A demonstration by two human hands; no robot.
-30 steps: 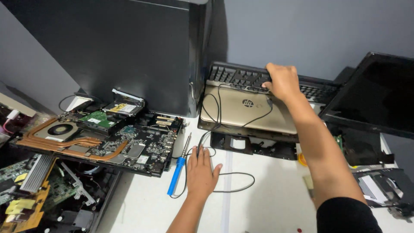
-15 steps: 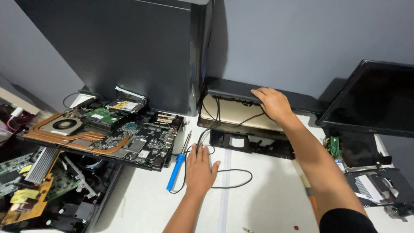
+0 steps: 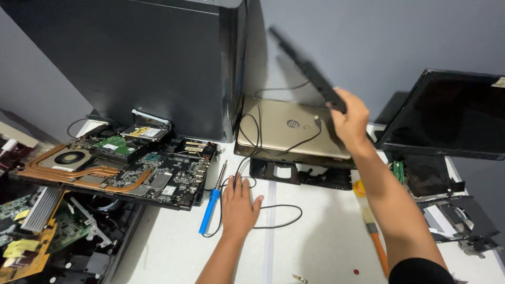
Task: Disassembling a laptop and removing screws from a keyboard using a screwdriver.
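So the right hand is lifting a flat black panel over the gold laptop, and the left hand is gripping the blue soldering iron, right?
Not quite. In the head view the left hand lies flat on the white table, over a black cable; the blue soldering iron lies beside it, ungripped. The right hand does hold the black panel above the gold laptop.

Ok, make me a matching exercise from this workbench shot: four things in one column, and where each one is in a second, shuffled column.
Things:
1. blue-handled soldering iron
2. thin black keyboard panel
3. gold laptop
4. orange-handled brush

Places:
A. lifted in the right hand
B. beside the left hand
C. under the right forearm
D. against the wall, black cable lying on it

Pairs: 1-B, 2-A, 3-D, 4-C
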